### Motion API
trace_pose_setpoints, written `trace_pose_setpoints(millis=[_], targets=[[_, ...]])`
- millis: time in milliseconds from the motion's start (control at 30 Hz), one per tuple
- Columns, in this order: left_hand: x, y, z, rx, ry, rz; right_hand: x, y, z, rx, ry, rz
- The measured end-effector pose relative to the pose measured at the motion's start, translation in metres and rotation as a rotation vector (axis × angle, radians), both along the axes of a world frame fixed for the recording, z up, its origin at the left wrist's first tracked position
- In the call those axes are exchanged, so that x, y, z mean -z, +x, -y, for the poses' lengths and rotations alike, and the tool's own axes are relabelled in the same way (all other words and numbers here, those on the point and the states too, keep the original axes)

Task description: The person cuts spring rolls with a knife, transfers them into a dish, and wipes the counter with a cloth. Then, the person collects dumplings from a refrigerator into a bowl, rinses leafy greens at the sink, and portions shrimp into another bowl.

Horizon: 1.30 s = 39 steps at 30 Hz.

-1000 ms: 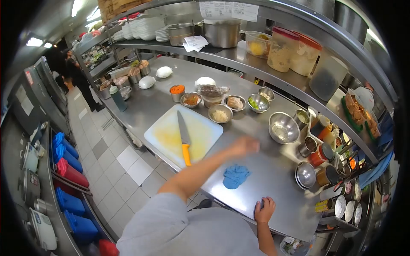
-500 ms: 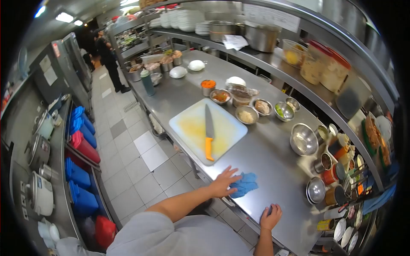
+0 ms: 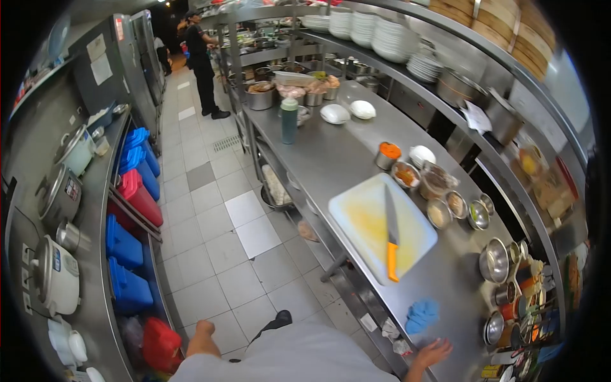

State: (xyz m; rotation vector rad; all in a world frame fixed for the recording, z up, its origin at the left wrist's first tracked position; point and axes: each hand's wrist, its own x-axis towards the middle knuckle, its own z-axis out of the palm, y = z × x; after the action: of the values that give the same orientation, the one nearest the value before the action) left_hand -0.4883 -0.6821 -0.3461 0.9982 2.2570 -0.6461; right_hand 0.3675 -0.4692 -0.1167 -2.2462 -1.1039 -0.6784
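My left hand (image 3: 204,328) is off the table at the lower left, over the floor; its fingers are too small and blurred to make out. At the table's near edge rests my right hand (image 3: 435,352), fingers spread, holding nothing. Just above it lies a crumpled blue cloth (image 3: 422,316), untouched. A knife with an orange handle (image 3: 393,262) lies on a yellow-stained white cutting board (image 3: 344,213). Beside the board are a tin of orange food (image 3: 389,153) and several small metal bowls of ingredients, one with pale chopped food (image 3: 439,213).
A green bottle (image 3: 289,121) and two white bundles (image 3: 335,114) stand farther along the steel table (image 3: 305,162). Blue bins (image 3: 130,283) and a red bin (image 3: 139,195) line the left counter. A person in dark clothes (image 3: 205,67) stands beyond the tiled floor. Shelves hold plates (image 3: 391,41).
The view has turned left. My left hand has moved from the table, past the blue cloth, down to the lower left. My right hand has shifted at the edge, its fingers now more spread.
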Motion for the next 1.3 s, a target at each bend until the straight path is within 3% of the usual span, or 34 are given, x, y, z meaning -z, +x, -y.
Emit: trace_pose_setpoints(millis=[33,100,233,300,367,433,467,533,567,633,700,767,833,900,1033,1167,1300], targets=[[0.001,-0.011,0.011,-0.188,0.046,0.056,-0.01,-0.041,-0.019,-0.013,-0.002,0.009],[-0.041,-0.009,0.028,-0.567,0.169,0.129,-0.037,-0.141,-0.059,-0.38,-0.014,0.104],[-0.001,-0.044,0.005,-1.001,0.066,0.333,-0.06,-0.304,-0.143,-0.922,-0.101,-0.065],[0.019,-0.074,-0.029,-0.161,0.442,0.523,-0.07,-0.374,-0.184,-1.073,-0.121,-0.125],[0.015,-0.059,-0.102,-0.86,0.638,0.408,-0.082,-0.431,-0.223,-1.233,-0.156,-0.177],[-0.017,-0.056,-0.166,-1.021,0.741,0.631,-0.091,-0.485,-0.265,-1.354,-0.24,-0.177],[-0.034,-0.055,-0.185,-1.03,0.748,0.621,-0.092,-0.508,-0.287,-1.367,-0.238,-0.182],[-0.065,-0.071,-0.227,-0.825,0.745,0.792,-0.099,-0.558,-0.34,-1.434,-0.221,-0.367],[-0.064,-0.09,-0.235,-0.833,0.765,0.775,-0.11,-0.582,-0.368,-1.431,-0.167,-0.315],[-0.057,-0.122,-0.233,-0.524,0.717,0.686,-0.118,-0.624,-0.436,-1.463,-0.171,-0.34],[-0.057,-0.163,-0.214,-0.597,0.634,0.495,-0.13,-0.666,-0.51,-1.478,-0.096,-0.354],[-0.065,-0.196,-0.181,-0.871,0.62,0.307,-0.132,-0.708,-0.593,-1.456,-0.053,-0.468],[-0.052,-0.233,-0.145,-1.248,0.549,0.205,-0.153,-0.767,-0.655,-1.349,0.011,-0.832],[-0.093,-0.249,-0.144,-1.694,0.631,0.243,-0.148,-0.813,-0.718,-1.305,0.073,-0.834],[-0.082,-0.261,-0.127,-1.94,0.91,0.334,-0.141,-0.876,-0.771,-1.263,0.224,-0.84],[-0.072,-0.278,-0.177,-1.935,0.722,0.36,-0.125,-0.928,-0.785,-1.056,0.221,-0.762],[-0.054,-0.34,-0.219,-1.632,0.492,0.375,-0.122,-0.995,-0.767,-1.011,0.241,-0.663]])
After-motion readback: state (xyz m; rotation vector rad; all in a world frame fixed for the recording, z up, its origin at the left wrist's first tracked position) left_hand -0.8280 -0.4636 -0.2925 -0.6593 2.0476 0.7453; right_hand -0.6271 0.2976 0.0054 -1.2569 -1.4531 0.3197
